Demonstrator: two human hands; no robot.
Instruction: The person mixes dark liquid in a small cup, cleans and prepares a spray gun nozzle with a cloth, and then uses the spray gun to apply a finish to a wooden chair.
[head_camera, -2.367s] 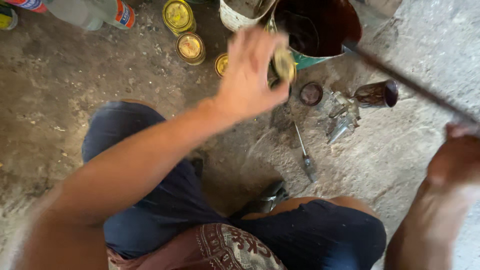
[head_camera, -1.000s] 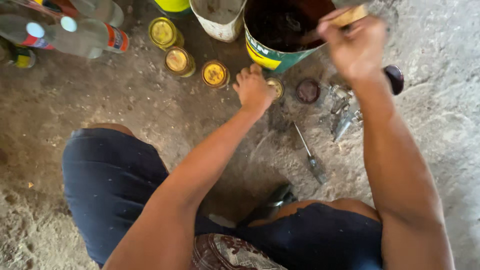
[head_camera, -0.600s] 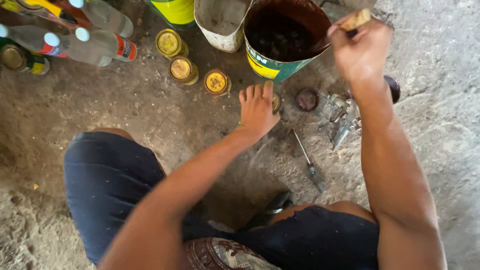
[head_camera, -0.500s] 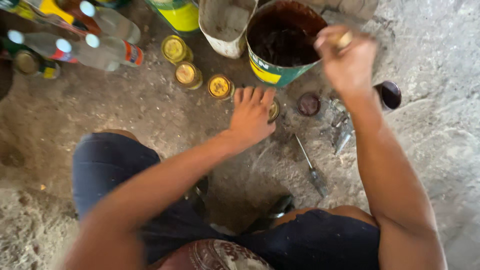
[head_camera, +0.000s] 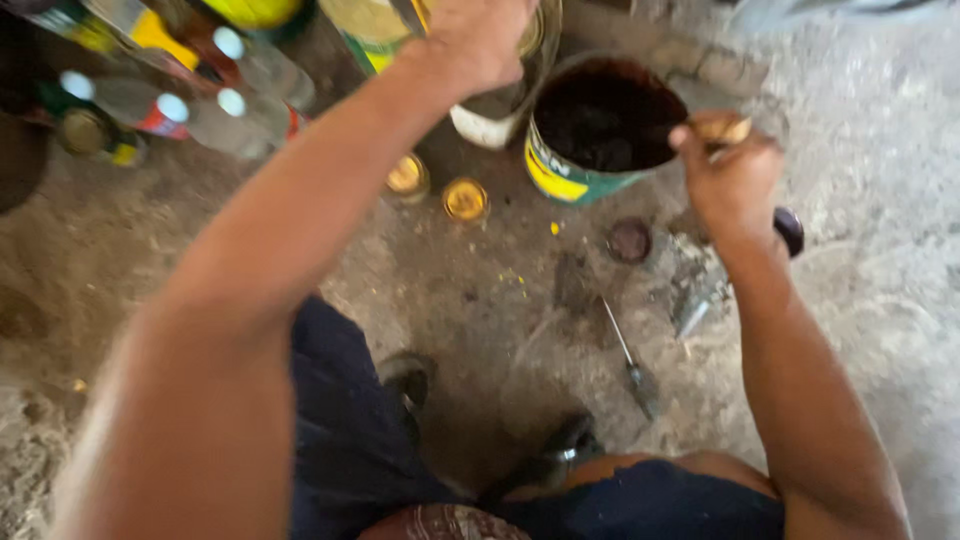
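Dusty concrete floor (head_camera: 880, 330), seen from above w/ a green-yellow paint can (head_camera: 590, 135) of dark liquid as landmark. Right hand (head_camera: 728, 175) grips a stick (head_camera: 722, 128) at the can's rim. Left hand (head_camera: 478, 35) has risen from the small lids (head_camera: 465, 198) left of the can, fingers closed on a clear jar (head_camera: 520, 40) beyond them; lids now free.

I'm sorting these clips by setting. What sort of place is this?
Probably a rough workshop or yard work spot on bare ground: a person squats on a dirt-and-concrete floor, among an open can of dark liquid, small yellow-lidded tins and plastic bottles.
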